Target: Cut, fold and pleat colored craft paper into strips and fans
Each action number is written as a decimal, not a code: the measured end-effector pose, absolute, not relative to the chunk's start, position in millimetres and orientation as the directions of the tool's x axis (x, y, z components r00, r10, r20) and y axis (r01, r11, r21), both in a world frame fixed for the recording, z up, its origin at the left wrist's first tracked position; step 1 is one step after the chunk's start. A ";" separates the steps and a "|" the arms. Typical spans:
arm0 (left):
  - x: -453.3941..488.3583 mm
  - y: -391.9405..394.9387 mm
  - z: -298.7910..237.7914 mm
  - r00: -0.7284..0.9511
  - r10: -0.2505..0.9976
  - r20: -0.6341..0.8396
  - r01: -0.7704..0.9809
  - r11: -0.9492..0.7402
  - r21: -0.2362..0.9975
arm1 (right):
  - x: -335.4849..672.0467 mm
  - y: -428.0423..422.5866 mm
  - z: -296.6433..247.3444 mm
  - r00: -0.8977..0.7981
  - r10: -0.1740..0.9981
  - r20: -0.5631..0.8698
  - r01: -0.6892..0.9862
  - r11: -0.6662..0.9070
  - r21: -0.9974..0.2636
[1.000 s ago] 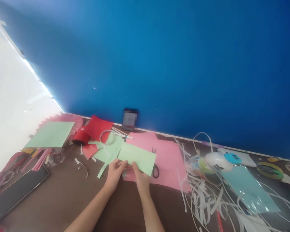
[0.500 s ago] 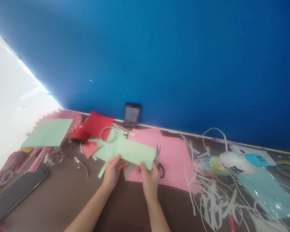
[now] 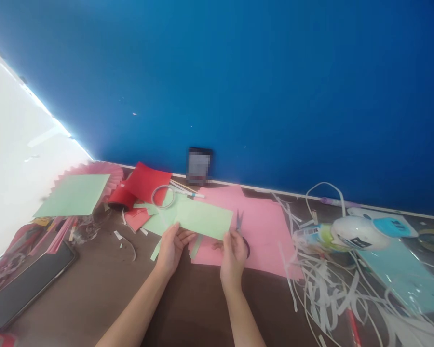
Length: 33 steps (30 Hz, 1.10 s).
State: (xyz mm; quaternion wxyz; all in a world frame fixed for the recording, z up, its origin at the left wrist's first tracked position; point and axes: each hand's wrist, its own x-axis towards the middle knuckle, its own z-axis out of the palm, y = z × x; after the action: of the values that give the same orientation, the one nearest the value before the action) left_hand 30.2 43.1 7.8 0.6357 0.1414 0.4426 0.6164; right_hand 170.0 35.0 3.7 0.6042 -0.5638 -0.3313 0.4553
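Between my hands is a light green paper rectangle point(image 3: 206, 219), raised a little above the table. My left hand point(image 3: 171, 246) pinches its lower left edge, thumb on top and fingers beneath. At the lower right corner my right hand point(image 3: 234, 250) grips it between thumb and fingers. Pink paper sheets point(image 3: 264, 231) lie under and to the right of it. Scissors point(image 3: 239, 220) rest on the pink paper with blades apart, their handles partly behind my right hand. Left of the held piece are green scraps point(image 3: 155, 224) and a clear tape roll point(image 3: 162, 196).
Red paper point(image 3: 148, 183) and a red roll point(image 3: 121, 198) lie at the back left, near a pink pleated fan point(image 3: 106, 176) and green sheet point(image 3: 72, 195). A phone point(image 3: 32, 284) lies at left. White strips point(image 3: 325, 299) and a glue bottle point(image 3: 361, 232) crowd the right. A blue wall point(image 3: 260, 96) rises behind.
My right hand has shifted slightly right along the green paper to its lower right corner. My left hand keeps its hold. The view has tilted a little.
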 end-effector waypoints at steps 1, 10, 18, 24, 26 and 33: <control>29.5 43.1 7.7 -0.155 0.911 -0.383 -0.652 0.197 0.732 | 170.2 34.9 3.8 0.382 0.918 -0.105 -0.183 -0.036 -0.982; 26.2 37.6 9.5 -0.333 0.919 -0.212 -0.452 0.042 0.891 | 177.2 31.8 -4.1 0.269 0.962 0.051 -0.071 0.073 -0.995; 17.0 40.0 1.1 -0.283 0.953 -0.113 -0.380 -0.003 0.925 | 182.7 34.5 -6.8 0.267 0.961 0.072 0.030 0.066 -0.997; -4.7 45.1 -9.0 -0.201 0.979 0.045 -0.105 -0.067 0.992 | 189.4 35.9 -10.6 0.214 0.974 0.079 0.023 0.076 -0.997; -9.3 45.2 -6.5 -0.122 0.988 0.096 -0.033 -0.101 0.994 | 190.4 36.4 -11.0 0.216 0.973 0.085 0.022 0.082 -0.996; -5.9 41.5 7.9 0.012 0.999 0.051 -0.099 -0.050 0.994 | 189.6 35.6 -9.1 0.204 0.975 0.090 0.042 0.083 -0.996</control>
State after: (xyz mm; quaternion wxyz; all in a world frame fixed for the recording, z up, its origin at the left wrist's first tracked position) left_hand -5.9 41.5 7.9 0.5152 0.4907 0.4581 0.5329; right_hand 189.6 35.6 -9.1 0.5620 -0.5351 -0.4751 0.4149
